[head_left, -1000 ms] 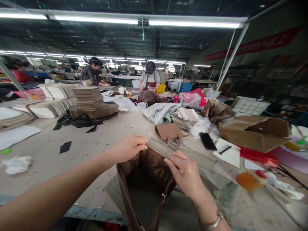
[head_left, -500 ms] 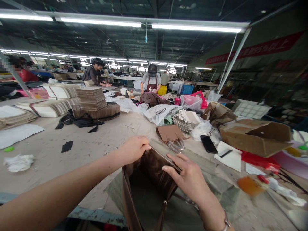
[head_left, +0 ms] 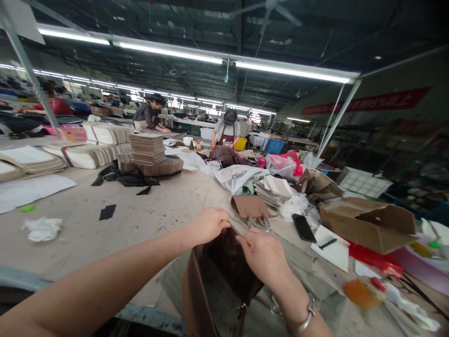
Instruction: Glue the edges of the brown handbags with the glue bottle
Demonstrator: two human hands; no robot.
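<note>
A brown handbag [head_left: 196, 290] stands at the table's near edge with its top gaping toward me, dark lining showing inside. My left hand [head_left: 210, 227] pinches the far rim of the bag near its left corner. Along the same rim, to the right, my right hand [head_left: 263, 252] grips the edge between thumb and fingers; a silver bangle sits on that wrist. Just beyond the hands lies a small brown leather piece [head_left: 249, 206] with clear plastic-wrapped handles. Grey-green sheeting [head_left: 315, 285] is spread under the bag.
Stacks of brown panels [head_left: 147, 150] and banded pale sheets [head_left: 84, 157] stand at the left back. On the right are a black phone [head_left: 303, 228], a pen on white paper [head_left: 331, 257], a cardboard box [head_left: 368, 220] and an orange bottle [head_left: 363, 294]. Co-workers stand beyond the table.
My right hand has closed from spread fingers to a grip on the bag's far rim, nearer my left hand. The view has tilted and shifted a little.
</note>
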